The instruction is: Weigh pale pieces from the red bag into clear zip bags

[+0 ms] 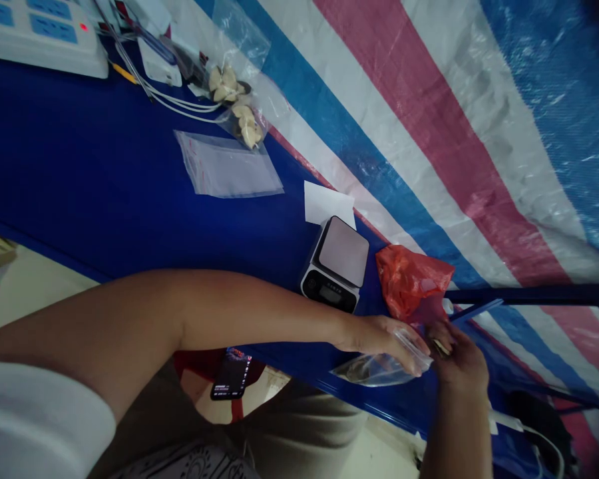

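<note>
My left hand [387,340] reaches across to the right side of the blue table, its fingers closed on a clear plastic bag [374,371]. Something dark lies in the bag's lower corner, too blurred to name. My right hand [459,356] is curled close to the bag's mouth around a small pale-and-dark piece [442,347], which I cannot identify. Just beyond both hands sits a crumpled red plastic bag [412,276]. A small digital scale [344,253] with a bare weighing plate stands left of the red bag.
White paper [327,203] lies behind the scale. Flat zip bags [232,166] and clear bags with pale pieces [247,123] are farther left, near cables and a power strip [44,33]. A phone [232,374] is below the table edge. A striped tarp [379,126] borders the back.
</note>
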A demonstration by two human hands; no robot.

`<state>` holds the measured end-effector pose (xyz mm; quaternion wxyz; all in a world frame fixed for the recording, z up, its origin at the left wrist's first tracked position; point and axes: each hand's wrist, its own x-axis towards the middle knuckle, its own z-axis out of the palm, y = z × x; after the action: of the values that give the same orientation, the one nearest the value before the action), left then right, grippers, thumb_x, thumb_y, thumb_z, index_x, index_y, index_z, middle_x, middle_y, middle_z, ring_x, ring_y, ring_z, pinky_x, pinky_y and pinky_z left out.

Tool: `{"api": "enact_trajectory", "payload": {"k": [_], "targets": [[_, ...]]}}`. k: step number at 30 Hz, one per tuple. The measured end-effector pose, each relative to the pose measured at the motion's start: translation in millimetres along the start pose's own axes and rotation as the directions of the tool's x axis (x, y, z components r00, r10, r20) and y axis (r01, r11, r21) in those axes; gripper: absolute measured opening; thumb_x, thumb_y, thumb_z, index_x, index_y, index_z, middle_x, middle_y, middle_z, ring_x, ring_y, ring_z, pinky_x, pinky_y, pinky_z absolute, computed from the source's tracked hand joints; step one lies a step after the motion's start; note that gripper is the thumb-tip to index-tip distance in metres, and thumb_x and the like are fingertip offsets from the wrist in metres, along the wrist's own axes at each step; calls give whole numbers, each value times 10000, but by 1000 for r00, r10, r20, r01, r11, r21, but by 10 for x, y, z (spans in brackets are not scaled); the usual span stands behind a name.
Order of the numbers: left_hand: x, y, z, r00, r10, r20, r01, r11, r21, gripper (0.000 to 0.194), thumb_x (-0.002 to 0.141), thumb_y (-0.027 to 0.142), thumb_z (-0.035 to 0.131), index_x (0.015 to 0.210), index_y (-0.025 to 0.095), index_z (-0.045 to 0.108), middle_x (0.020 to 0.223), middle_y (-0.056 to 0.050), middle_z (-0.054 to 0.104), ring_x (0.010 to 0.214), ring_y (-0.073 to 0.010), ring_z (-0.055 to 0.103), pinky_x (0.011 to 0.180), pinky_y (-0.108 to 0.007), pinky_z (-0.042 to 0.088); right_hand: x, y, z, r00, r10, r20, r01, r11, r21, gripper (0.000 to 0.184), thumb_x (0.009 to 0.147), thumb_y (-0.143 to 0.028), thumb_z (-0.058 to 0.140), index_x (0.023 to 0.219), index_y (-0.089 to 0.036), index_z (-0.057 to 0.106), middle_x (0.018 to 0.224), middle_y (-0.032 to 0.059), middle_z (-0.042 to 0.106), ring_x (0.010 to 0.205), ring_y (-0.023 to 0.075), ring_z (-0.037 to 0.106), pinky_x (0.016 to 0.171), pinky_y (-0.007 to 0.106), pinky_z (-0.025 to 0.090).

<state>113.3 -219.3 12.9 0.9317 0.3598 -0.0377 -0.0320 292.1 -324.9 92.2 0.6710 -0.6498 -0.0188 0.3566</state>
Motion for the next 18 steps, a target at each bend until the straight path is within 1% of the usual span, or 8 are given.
{"api": "enact_trajectory", "payload": {"k": [2, 5, 7, 11, 13, 15, 17, 18], "targets": [[27, -17, -19, 1000, -21, -7, 21, 1000, -14, 657, 314, 263, 954, 933, 299, 739, 946, 15, 712, 933, -165, 642, 685, -240, 487, 80, 50, -286, 990, -32, -135, 63, 970, 234, 236, 756, 4, 426, 711, -217, 356, 575, -96, 310, 374, 35, 325, 375, 96, 356], [67, -53, -60, 1000, -23, -5, 23, 999, -40, 593, 380, 338, 972, 925, 294, 741, 938, -3, 716, 893, -160, 654, 677, -249, 488, 104, 162, -533, 968, 64, -244, 77, 848, 525, 242, 791, -9, 378, 732, -243, 362, 575, -90, 302, 372, 81, 382, 344, 150, 397], [74, -65, -81, 1000, -8, 13, 9, 999, -51, 579, 401, 346, 976, 928, 291, 744, 944, -10, 716, 892, -157, 658, 696, -254, 493, 95, 218, -545, 965, 110, -238, 61, 788, 613, 244, 804, -16, 372, 759, -256, 376, 588, -89, 309, 386, 100, 420, 327, 165, 398], [73, -77, -92, 1000, 8, 29, -7, 999, -37, 572, 417, 354, 966, 939, 283, 743, 970, -25, 719, 906, -176, 667, 708, -279, 499, 6, 217, -367, 967, 95, -237, 86, 752, 654, 264, 791, -27, 335, 907, -240, 440, 667, -63, 429, 438, 95, 501, 331, 152, 398], [83, -97, -88, 1000, 13, 21, -13, 1000, -14, 575, 423, 372, 957, 947, 285, 738, 969, -28, 719, 907, -188, 665, 687, -288, 494, -91, 197, -271, 961, 30, -275, 158, 757, 634, 317, 759, -45, 327, 1007, -190, 460, 723, -24, 492, 477, 95, 540, 310, 136, 352], [100, -123, -85, 1000, 20, 9, -20, 1000, 7, 584, 421, 386, 948, 955, 288, 731, 964, -23, 715, 914, -196, 660, 680, -296, 496, -200, 201, -213, 953, -67, -294, 221, 819, 530, 362, 703, -49, 373, 1036, -136, 482, 754, 7, 528, 502, 83, 547, 298, 112, 300], [113, -140, -81, 1000, 26, 8, -27, 999, 27, 600, 419, 395, 938, 968, 289, 722, 970, -17, 711, 922, -203, 660, 696, -312, 508, -290, 247, -200, 952, -168, -256, 247, 916, 317, 364, 655, -52, 442, 1005, -106, 528, 773, 21, 557, 515, 57, 530, 308, 85, 271], [115, -141, -76, 999, 33, 7, -34, 999, 38, 609, 417, 395, 935, 975, 288, 716, 968, -14, 707, 920, -206, 660, 706, -321, 513, -321, 288, -206, 946, -233, -224, 269, 951, 150, 342, 656, -70, 478, 988, -101, 555, 793, 33, 579, 527, 52, 530, 315, 80, 264]]}}
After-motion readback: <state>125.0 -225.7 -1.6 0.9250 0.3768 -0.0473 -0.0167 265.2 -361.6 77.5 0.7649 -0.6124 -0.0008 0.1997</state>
